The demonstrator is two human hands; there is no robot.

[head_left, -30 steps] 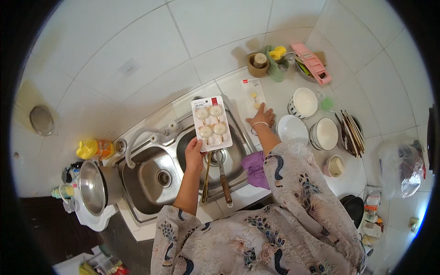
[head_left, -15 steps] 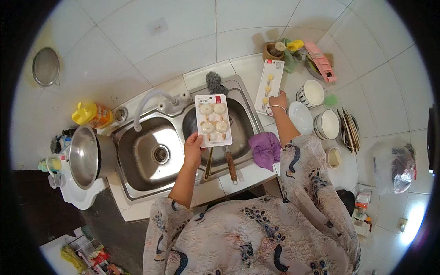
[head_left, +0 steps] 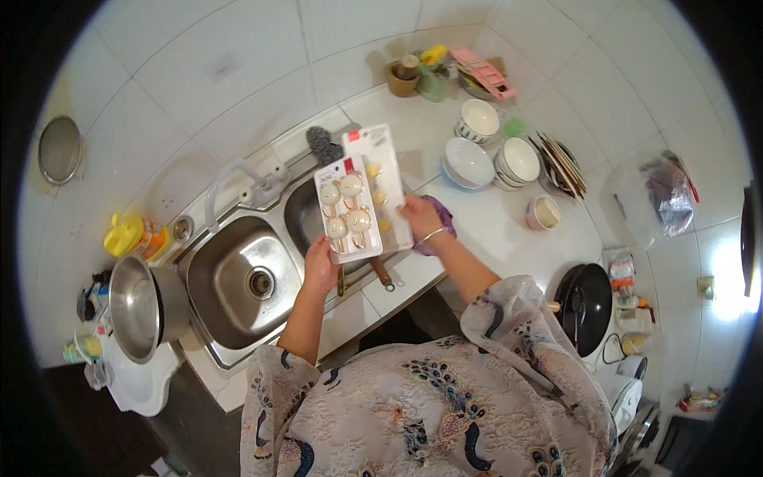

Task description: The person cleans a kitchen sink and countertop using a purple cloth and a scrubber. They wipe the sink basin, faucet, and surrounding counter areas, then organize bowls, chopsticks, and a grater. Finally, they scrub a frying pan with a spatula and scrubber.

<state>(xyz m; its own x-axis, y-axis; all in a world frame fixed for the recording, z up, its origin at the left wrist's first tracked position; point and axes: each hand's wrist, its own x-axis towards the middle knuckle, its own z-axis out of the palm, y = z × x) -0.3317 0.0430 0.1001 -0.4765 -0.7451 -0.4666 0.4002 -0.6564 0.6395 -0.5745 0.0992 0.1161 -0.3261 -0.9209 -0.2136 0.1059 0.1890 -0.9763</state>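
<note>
My left hand (head_left: 320, 264) grips the lower left edge of a white card pack of hooks (head_left: 342, 208), which carries several cream, animal-head-shaped pieces with gold-coloured hooks below. A longer white card pack with small yellow pieces (head_left: 381, 151) is held by its right edge in my right hand (head_left: 421, 215). The cream pack overlaps the left part of the longer one. Both packs are over the right sink bowl (head_left: 299, 215), hiding much of it. A purple cloth (head_left: 443, 213) lies on the counter behind my right hand, partly covered.
Left of the packs is the other steel sink bowl (head_left: 238, 294) with a faucet (head_left: 226, 179). A large metal pot (head_left: 133, 310) stands beyond it. White bowls (head_left: 469, 163) and a pink grater (head_left: 483, 73) are on the right counter. A wooden-handled utensil (head_left: 382, 274) lies at the sink's front edge.
My right hand has lifted the longer pack off the counter and brought it left and nearer, behind the cream pack. My left hand's pack is now tilted. The view has shifted right.
</note>
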